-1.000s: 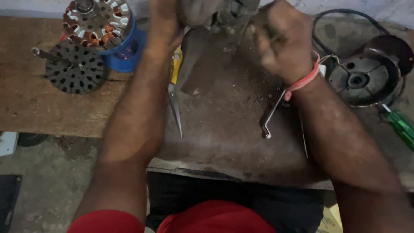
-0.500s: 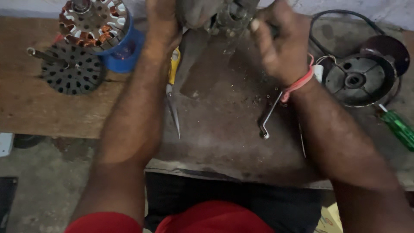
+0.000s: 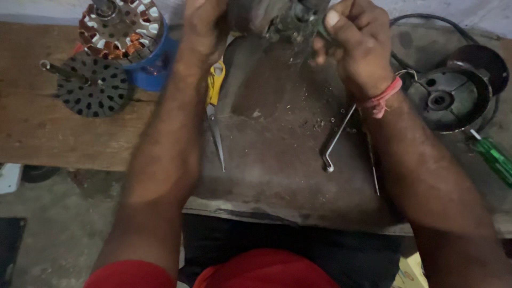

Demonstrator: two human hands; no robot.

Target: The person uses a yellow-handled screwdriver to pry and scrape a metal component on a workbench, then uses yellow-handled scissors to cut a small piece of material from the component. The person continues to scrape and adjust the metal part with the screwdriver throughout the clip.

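Observation:
A grey metal motor part (image 3: 269, 18) is held up at the top edge of the head view, partly cut off. My left hand (image 3: 205, 24) grips its left side. My right hand (image 3: 354, 45), with a red thread band at the wrist, is closed on its right side, thumb raised. Below them on the worn wooden workbench (image 3: 48, 133) lie yellow-handled scissors (image 3: 215, 114) and a bent metal hook tool (image 3: 335, 141).
A copper-wound stator (image 3: 120, 26) sits on a blue base at the back left, with a black perforated rotor disc (image 3: 93, 85) beside it. At the right are a round black motor cover (image 3: 448, 98), a black cable and a green-handled screwdriver (image 3: 493, 157). The bench's front edge is near my lap.
Both hands and the motor part have stayed at the top of the view; the right hand's grip has shifted slightly, with the thumb now raised. The things on the bench have not moved.

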